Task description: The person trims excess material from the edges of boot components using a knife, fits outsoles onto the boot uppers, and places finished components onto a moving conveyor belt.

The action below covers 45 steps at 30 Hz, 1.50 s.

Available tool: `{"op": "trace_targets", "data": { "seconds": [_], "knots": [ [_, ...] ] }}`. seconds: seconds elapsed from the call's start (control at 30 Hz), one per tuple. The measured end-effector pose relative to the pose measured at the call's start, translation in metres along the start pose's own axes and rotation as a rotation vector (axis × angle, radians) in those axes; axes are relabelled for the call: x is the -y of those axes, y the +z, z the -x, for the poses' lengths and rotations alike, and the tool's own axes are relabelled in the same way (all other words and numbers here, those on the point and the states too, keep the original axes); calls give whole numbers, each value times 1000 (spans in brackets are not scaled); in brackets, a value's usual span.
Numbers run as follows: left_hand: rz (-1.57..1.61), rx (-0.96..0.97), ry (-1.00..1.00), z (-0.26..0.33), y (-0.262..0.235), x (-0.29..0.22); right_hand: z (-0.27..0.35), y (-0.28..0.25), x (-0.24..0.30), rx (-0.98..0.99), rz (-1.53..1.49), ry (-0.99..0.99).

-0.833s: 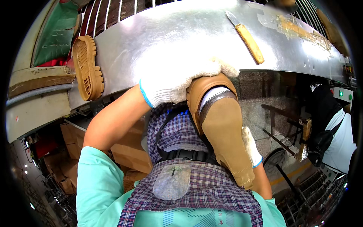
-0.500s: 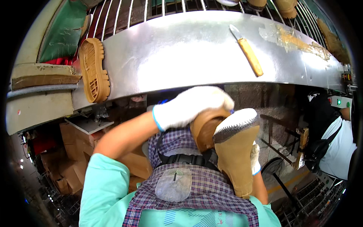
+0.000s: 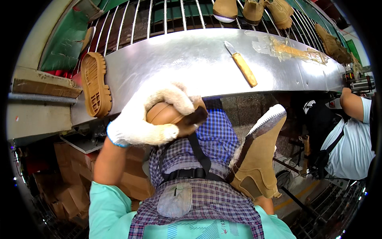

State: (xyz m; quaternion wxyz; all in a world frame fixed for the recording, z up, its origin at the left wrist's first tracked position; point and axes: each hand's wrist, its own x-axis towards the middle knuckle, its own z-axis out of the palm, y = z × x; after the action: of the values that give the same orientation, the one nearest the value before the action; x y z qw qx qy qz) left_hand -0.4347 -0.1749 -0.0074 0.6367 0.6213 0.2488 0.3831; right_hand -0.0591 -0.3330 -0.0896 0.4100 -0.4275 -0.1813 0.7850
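Note:
My left hand (image 3: 139,117), in a white knit glove, is closed around a smooth brown shoe last (image 3: 164,113). Its dark end sticks out past the fingers, and my palm covers much of the rest. A tan ankle boot (image 3: 260,151) is tilted beside my right hip, its pale stitched underside up and its shaft toward me. My right forearm (image 3: 264,204) runs up behind the boot and holds it there; that hand's fingers are almost wholly hidden by the boot. The last and the boot are apart.
Ahead is a metal bench (image 3: 175,51) bearing a wooden-handled knife (image 3: 244,69) and, at its left end, a tan rubber sole (image 3: 95,85). More boots (image 3: 252,12) rest on the bar rack (image 3: 165,18) beyond. A co-worker (image 3: 346,145) is at the right; cartons (image 3: 71,175) stand lower left.
My left hand has moved left with the last, away from the boot. The boot has turned, its toe end swinging up and right. The co-worker's arm now shows more.

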Motion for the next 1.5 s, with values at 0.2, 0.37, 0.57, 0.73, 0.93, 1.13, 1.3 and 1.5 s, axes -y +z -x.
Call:
{"op": "trace_targets", "data": {
  "seconds": [0.2,0.37,0.57,0.73,0.93,1.13,1.3,1.5],
  "knots": [
    [-326,193,38,-19,41,6,-4,0,2,2,-121,5],
    [349,-48,-288,-5,67,96,-8,2,2,28,-235,47],
    [1057,-186,-412,-5,66,149,-14,-25,-12,-79,-209,323],
    [1097,-126,-413,-6,72,143,-25,-1,-5,-149,-109,390],
    [890,-154,-388,-17,54,129,-29,-23,-16,-72,65,390],
    [849,-131,-356,-23,47,117,-26,-2,-7,31,295,256],
    [875,-69,-401,-32,48,124,-20,-4,-14,-47,332,259],
    [897,-85,-415,-31,51,126,-29,0,-6,3,437,271]
  ]
}}
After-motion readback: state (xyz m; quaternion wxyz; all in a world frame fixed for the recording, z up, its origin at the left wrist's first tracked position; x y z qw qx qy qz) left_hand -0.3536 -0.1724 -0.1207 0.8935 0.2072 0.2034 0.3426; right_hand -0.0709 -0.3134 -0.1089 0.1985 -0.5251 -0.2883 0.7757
